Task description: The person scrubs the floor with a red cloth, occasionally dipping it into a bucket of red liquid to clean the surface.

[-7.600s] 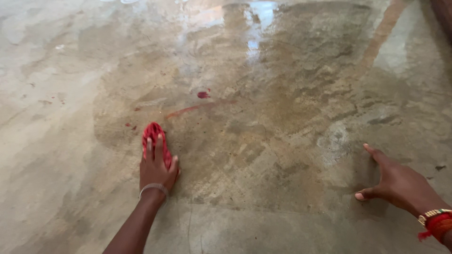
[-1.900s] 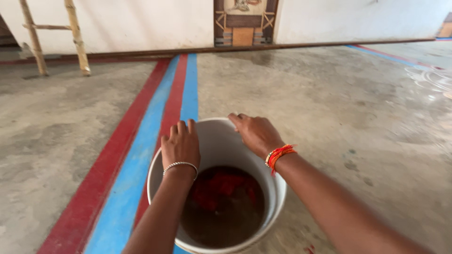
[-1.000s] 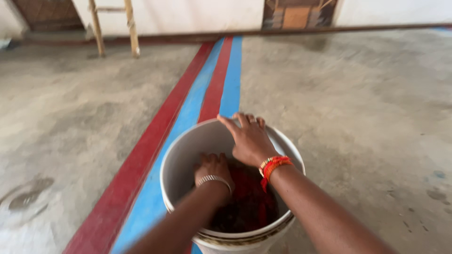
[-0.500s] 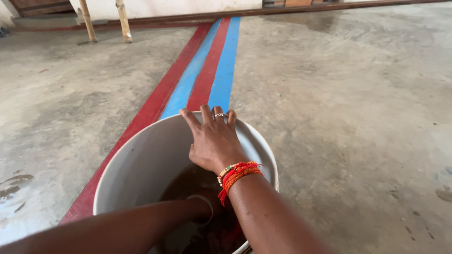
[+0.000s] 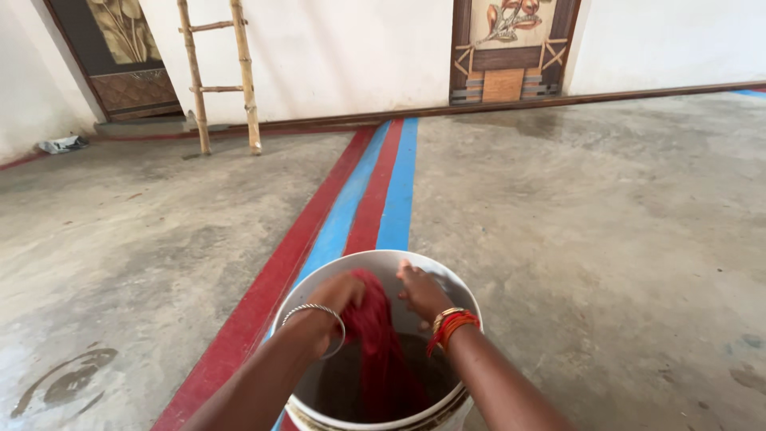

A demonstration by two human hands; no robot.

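A white bucket (image 5: 363, 266) stands on the concrete floor, with dark water in its bottom. Over it hangs a wet red cloth (image 5: 377, 335), its lower end down inside the bucket. My left hand (image 5: 339, 291), with a silver bangle at the wrist, grips the cloth's top. My right hand (image 5: 421, 291), with red and orange bangles, holds the cloth from the other side. Both hands are above the bucket's mouth.
Red and blue painted stripes (image 5: 361, 207) run along the floor from the bucket to the far wall. A wooden ladder (image 5: 222, 76) leans on the white wall. A decorated panel (image 5: 507, 48) and a door (image 5: 128, 56) stand at the back. Wet marks (image 5: 64, 383) lie at left.
My hands were down in the bucket; now both have come up holding the red cloth out of the water. The view has tilted up toward the far wall.
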